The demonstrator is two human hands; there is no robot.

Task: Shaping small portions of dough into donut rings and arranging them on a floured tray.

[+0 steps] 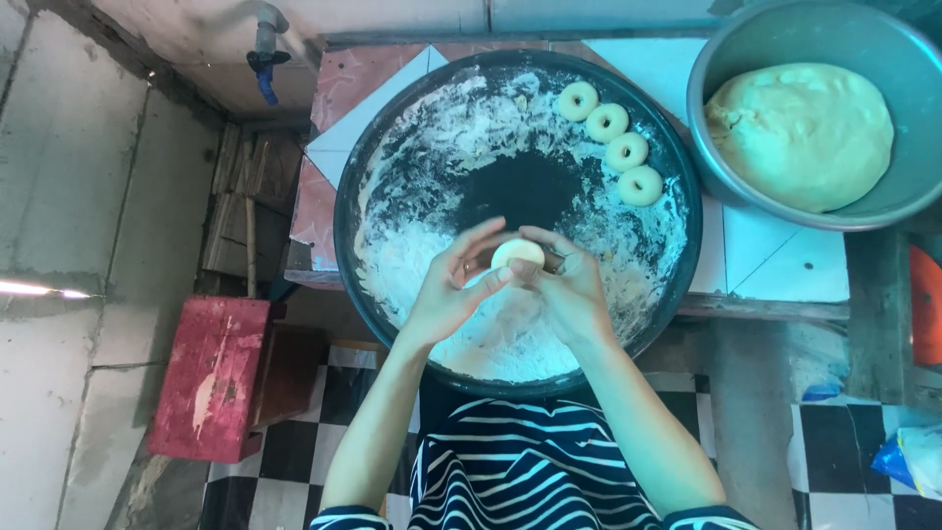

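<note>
i had a small pale dough piece (517, 254) caught between both hands above the big round dark tray (365, 167), near its front half where the flour (510, 329) lay thickest. my left hand (453, 290) curled around it from the left, thumb and fingers pinching its edge, so that grip was closed on the dough. my right hand (567, 290) met it from the other side, fingertips pressed against the same piece, pinching too. the dough sat raised off the tray, touching only my fingers.

at the tray's far right rim lay four ring-shaped dough pieces (608, 142) in a slanting row, each just beside the next. the middle of the tray showed bare and dark between the floury patches. to the right, on the tiled worktop (785, 265), stood a metal bowl (711, 147) with a large yellowish dough mass (800, 132) inside, well apart from my hands. a red stool (211, 378) stood on the floor to my left.
</note>
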